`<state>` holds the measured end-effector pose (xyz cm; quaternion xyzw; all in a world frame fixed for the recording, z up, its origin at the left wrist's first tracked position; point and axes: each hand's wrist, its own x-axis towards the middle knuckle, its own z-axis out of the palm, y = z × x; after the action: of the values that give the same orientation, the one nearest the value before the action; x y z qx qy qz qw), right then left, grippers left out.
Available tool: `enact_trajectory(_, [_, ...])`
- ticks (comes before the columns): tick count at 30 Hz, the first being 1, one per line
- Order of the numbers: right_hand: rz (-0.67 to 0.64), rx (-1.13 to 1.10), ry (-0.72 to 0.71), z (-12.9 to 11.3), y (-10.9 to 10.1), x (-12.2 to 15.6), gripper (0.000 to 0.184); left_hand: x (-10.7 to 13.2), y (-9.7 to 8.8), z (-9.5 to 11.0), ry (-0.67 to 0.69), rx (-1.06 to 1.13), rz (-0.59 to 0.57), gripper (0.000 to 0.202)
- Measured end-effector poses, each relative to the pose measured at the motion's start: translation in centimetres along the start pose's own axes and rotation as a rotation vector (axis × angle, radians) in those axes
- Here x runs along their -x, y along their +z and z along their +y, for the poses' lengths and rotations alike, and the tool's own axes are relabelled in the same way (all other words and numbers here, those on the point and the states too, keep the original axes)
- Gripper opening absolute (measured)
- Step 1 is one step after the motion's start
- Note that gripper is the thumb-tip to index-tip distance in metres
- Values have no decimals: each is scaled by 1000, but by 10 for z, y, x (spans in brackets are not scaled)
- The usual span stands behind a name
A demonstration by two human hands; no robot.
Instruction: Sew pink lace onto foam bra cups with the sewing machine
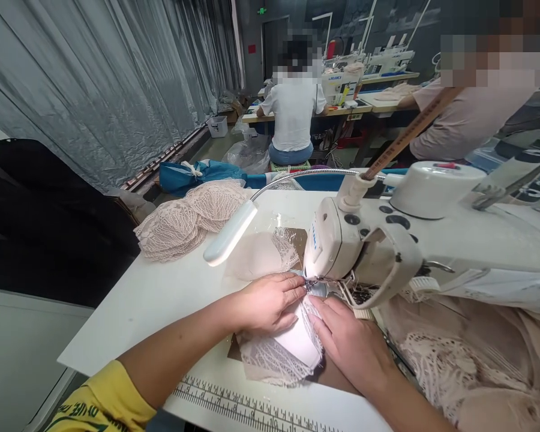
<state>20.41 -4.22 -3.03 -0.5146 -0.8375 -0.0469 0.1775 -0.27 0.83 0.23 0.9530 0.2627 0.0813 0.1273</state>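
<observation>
Beneath the head of a white JUKI sewing machine (337,240) lies a pale lace bra cup piece (279,363) with a smooth white panel (297,336) on it. My left hand (270,303) rests flat on this piece, fingers stretched to the presser foot, thumb apart. On the piece's right edge lie the extended fingers of my right hand (348,333), close to the needle area. The needle tip is hidden by my fingers and the machine head. Another sheer cup piece with a lace edge (261,255) lies just behind my left hand.
A stack of lace cups (175,231) sits at the table's back left. A lamp on a bendy neck (231,234) hangs over the table. Beige lace fabric (459,360) is heaped at right. A printed ruler (252,408) runs along the front. Two people sit beyond.
</observation>
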Motion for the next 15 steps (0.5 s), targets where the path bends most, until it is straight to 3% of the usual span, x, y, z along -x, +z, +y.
enact_trajectory(7, [71,-100,6,5,-7,-3,42,4,-11,4,19,-107,28,35])
enact_trajectory(10, [96,-153,49,6,-11,-2,42,5,-8,14,46,-142,61,29])
enact_trajectory(15, [43,-170,-10,6,-11,2,38,5,2,20,47,-142,85,29])
